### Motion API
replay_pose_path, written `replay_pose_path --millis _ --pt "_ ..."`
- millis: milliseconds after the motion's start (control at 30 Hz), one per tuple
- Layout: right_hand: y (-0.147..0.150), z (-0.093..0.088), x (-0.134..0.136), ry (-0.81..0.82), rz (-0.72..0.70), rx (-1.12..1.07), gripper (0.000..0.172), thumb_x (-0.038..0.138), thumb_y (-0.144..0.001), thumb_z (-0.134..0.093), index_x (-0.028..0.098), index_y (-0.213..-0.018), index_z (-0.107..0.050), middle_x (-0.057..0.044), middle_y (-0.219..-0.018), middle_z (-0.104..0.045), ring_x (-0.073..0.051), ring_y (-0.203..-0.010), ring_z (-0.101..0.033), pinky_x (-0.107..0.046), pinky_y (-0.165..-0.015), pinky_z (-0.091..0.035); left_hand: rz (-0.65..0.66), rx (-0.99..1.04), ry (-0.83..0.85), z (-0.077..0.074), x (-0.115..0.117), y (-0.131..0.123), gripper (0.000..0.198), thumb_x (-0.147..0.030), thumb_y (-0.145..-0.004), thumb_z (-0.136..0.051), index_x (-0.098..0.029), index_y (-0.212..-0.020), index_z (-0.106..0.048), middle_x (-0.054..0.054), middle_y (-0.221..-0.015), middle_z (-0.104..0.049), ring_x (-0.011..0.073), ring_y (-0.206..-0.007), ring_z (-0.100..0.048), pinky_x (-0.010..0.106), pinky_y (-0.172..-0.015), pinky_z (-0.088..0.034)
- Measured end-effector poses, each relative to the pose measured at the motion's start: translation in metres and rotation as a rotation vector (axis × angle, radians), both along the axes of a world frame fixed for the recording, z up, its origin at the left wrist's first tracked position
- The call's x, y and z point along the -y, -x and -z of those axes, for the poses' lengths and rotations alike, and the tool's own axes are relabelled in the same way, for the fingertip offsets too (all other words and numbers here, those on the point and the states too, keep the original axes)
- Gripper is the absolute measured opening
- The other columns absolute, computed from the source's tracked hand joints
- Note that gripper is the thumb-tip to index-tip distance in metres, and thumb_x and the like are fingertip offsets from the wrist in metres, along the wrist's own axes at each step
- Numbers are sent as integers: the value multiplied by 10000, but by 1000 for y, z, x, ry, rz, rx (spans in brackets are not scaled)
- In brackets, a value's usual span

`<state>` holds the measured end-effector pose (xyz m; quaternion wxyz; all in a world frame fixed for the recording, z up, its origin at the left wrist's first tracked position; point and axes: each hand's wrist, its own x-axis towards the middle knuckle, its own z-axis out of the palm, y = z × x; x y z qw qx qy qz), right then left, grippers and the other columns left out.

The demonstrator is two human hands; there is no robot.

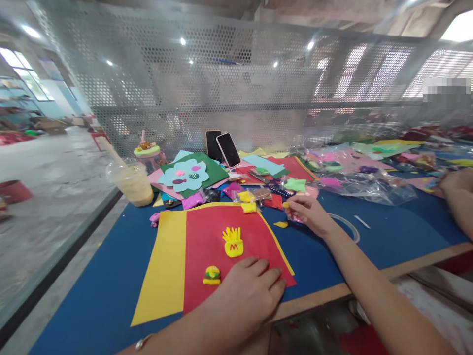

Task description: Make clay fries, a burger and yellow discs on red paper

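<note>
My left hand [246,291] rests palm-down, fingers lying flat and together, on the near edge of a red paper sheet [207,236] that overlaps a yellow sheet [164,261]. On the red sheet stand a yellow clay fries figure [232,241] and a small clay burger [212,275], the burger just left of my left hand. My right hand [308,213] reaches forward and pinches a small clear bag with pink clay [293,216] at the red sheet's far right, near a yellow clay lump [281,224].
On the blue table [388,231] lie coloured paper sheets, clay packets [192,200], plastic bags [369,185], two phones [223,148], a drink cup [133,182] at left and a tape ring [349,226]. Another person's arm [458,197] enters at right. A perforated screen stands behind.
</note>
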<state>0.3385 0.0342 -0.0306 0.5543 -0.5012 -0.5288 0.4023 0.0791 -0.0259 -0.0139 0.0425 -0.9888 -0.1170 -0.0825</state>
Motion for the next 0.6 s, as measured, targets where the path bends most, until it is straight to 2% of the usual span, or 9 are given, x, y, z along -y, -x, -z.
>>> replay_pose_path --millis 300,600 --pt "0 0 0 -3 -15 -22 379 536 -645 -763 172 -689 -669 -26 -609 -648 -137 -557 -563 -287 -584 -475 -27 -3 2 -1 -2 0 267 -262 -911 -518 -155 -1151 -564 48 -1098 -678 215 -935 -615 328 -754 -479" --pt "-2 1 -1 29 -37 -26 375 521 -641 -774 163 -704 -681 -33 -607 -659 -138 -554 -579 -281 -575 -478 -29 -15 -9 -3 -1 1 252 -234 -916 -508 -158 -1150 -562 47 -1051 -683 201 -895 -613 317 -723 -476"
